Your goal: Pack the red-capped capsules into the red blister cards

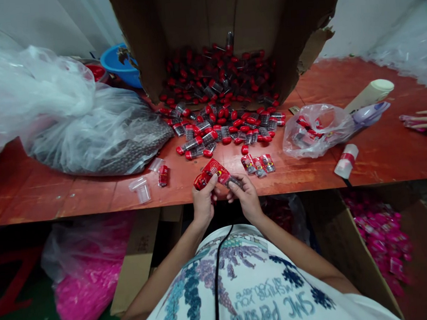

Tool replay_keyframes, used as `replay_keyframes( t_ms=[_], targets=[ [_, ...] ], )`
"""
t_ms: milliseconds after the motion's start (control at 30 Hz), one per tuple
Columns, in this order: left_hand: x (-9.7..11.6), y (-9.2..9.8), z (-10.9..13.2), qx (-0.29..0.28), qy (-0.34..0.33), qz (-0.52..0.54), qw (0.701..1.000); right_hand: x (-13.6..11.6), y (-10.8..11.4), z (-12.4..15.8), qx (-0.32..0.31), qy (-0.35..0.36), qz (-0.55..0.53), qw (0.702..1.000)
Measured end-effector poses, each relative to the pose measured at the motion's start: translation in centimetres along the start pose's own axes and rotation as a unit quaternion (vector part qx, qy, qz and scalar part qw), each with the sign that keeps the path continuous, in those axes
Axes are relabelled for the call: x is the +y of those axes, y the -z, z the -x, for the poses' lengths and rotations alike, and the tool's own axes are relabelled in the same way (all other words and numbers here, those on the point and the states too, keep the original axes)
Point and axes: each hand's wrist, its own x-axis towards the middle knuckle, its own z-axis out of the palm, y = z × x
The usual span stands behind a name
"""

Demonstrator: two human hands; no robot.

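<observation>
Two grips clamp one red packet point(216, 170): left hand point(203, 202), right hand point(246, 199), above the near tabletop point(91, 193) edge.

The carton point(225, 13) stands at the desk's point(55, 190) back, capsules point(225, 125) spilling forward. A big bag point(98, 134) lies left of them, a small bag point(313, 128) right. At the near edge, left hand point(203, 202) and right hand point(246, 199) hold one packet point(214, 171).

Both bare arms converge ahead, the left hand point(203, 201) and right hand point(246, 198) nearly touching, each curled in a pinching grip.
</observation>
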Motion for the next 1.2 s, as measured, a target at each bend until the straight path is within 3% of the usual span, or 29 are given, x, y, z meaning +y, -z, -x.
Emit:
replay_keyframes(
  t_ms=[200,433,733,900,1200],
  targets=[
    [-0.3,0.0,0.0,0.022,-0.03,-0.046,0.998,0.3,0.1,0.0,0.002,0.001,-0.03,1.0],
    [-0.8,-0.1,0.5,0.002,-0.033,-0.018,0.999,0.1,0.1,-0.1,0.002,-0.007,-0.039,0.999],
    [-0.3,0.0,0.8,-0.011,-0.051,-0.034,0.998,0.4,0.1,0.2,-0.01,0.013,-0.007,1.0],
    [-0.7,-0.1,1.1,-0.013,-0.064,-0.038,0.997,0.7,0.0,0.5,0.019,0.056,0.029,0.998],
    [-0.3,-0.3,1.0,-0.029,-0.012,0.015,0.999,1.4,0.1,0.6,-0.013,0.058,0.066,0.996]
  ],
)
